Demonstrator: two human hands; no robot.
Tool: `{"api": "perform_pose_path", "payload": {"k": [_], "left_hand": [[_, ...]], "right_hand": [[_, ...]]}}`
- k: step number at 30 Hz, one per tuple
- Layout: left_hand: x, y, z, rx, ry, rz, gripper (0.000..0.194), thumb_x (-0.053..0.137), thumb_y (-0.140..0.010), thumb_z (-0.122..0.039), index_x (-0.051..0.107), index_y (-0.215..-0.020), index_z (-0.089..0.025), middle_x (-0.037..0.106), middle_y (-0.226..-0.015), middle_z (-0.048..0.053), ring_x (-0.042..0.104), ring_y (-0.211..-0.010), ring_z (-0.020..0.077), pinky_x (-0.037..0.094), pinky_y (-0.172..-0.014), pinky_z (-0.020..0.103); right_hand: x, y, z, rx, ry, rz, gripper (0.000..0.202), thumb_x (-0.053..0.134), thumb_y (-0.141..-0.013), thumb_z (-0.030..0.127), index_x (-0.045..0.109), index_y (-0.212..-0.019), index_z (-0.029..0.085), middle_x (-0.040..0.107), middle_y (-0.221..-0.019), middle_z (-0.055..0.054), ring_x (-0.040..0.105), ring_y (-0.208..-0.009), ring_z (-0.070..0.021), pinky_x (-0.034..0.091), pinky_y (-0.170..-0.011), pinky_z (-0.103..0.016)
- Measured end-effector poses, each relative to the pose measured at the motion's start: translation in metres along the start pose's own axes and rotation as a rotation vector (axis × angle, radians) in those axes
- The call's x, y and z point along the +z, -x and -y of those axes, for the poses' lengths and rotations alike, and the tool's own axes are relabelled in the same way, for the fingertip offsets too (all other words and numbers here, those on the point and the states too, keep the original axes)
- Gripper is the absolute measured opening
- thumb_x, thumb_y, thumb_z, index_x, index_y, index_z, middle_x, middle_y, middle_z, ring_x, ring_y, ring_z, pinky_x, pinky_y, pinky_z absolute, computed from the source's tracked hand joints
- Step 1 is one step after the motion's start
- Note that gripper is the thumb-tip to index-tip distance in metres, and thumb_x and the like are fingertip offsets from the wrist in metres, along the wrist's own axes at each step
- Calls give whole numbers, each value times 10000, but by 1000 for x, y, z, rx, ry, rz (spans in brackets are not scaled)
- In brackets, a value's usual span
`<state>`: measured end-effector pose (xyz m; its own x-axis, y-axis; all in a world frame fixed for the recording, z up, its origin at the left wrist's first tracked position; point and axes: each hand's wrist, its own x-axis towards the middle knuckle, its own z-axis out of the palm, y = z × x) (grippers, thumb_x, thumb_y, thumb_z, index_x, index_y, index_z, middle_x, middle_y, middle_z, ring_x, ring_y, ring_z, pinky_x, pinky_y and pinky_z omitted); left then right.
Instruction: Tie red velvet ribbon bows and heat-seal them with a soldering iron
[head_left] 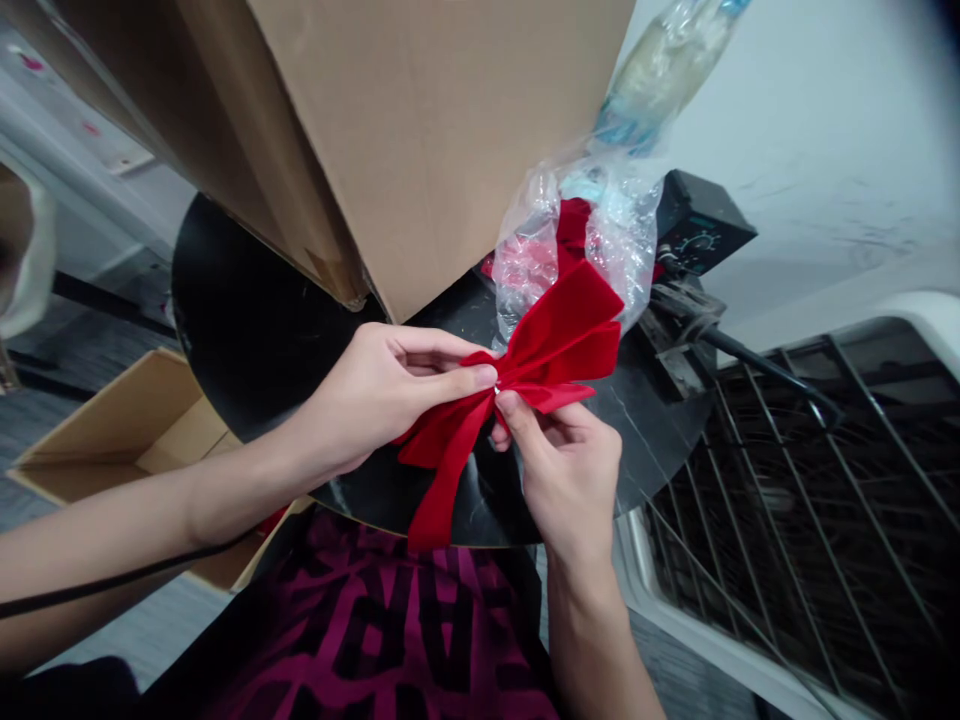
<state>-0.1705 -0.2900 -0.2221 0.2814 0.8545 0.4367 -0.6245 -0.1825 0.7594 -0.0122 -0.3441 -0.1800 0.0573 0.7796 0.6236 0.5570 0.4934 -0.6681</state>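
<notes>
Between my two hands is a red velvet bow [566,318], held over the round black table [247,310]. Thumb and fingers of my left hand [401,385] pinch it close to its gathered middle. My right hand [566,460] grips the same middle from the other side, the thumb pressed near a small white bit, perhaps a tie. Loops spread toward the upper right, and tails hang down at the lower left. Just behind the bow, a clear plastic bag [525,225] with more red fabric lies on the table.
A tall cardboard box [450,130] stands at the back of the table. An open carton [97,430] is at the lower left. On the right are a black device with a dial [701,225], a metal lever [780,380] and a white-framed wire rack [810,480].
</notes>
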Motion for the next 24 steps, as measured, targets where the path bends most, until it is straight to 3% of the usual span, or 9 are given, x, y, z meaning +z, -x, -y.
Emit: {"api": "perform_pose_path", "payload": {"k": [4, 11, 15, 17, 20, 24], "left_hand": [[4, -2, 0, 127, -139, -91, 132, 840, -817, -278, 854, -939, -228, 832, -897, 9, 793, -849, 217, 653, -839, 319], [11, -1, 1, 349, -462, -248, 98, 820, -841, -350, 840, -935, -339, 819, -1089, -50, 758, -1081, 266, 549, -1097, 426], [12, 0, 1, 416, -562, -224, 84, 776, -885, -359, 835, -932, -320, 817, -1104, -36, 756, -1070, 243, 561, -1067, 406], [11, -1, -4, 430, -596, -154, 89, 773, -886, -317, 844, -922, -278, 815, -1114, -9, 754, -1066, 229, 567, -1044, 357], [3, -4, -14, 320, -506, 29, 163, 703, -933, -281, 862, -924, -247, 811, -1128, 16, 741, -1112, 226, 561, -1038, 305], [-14, -13, -22, -79, -164, 178, 155, 721, -922, -263, 869, -896, -226, 835, -961, 37, 784, -985, 222, 619, -915, 281]], "right_hand": [[1, -4, -2, 24, -30, 19, 196, 778, -864, 321, 719, -756, 168, 683, -607, 3, 638, -543, -124, 552, -539, -243], [5, -10, -6, 67, -133, 31, 213, 787, -873, 330, 717, -785, 150, 673, -611, 4, 617, -546, -111, 538, -544, -236], [4, -13, -9, 73, -187, 62, 206, 780, -886, 322, 723, -804, 142, 667, -617, 4, 607, -553, -104, 529, -549, -232], [3, -14, -11, 77, -194, 58, 202, 784, -883, 317, 727, -809, 139, 669, -616, 3, 606, -549, -102, 526, -543, -229], [-2, -14, -10, 95, -180, 62, 197, 789, -877, 307, 726, -791, 141, 668, -602, 7, 607, -534, -97, 518, -529, -216], [-11, -14, -4, 132, -152, 162, 190, 799, -865, 293, 731, -757, 151, 674, -595, 10, 609, -521, -87, 509, -518, -194]]}}
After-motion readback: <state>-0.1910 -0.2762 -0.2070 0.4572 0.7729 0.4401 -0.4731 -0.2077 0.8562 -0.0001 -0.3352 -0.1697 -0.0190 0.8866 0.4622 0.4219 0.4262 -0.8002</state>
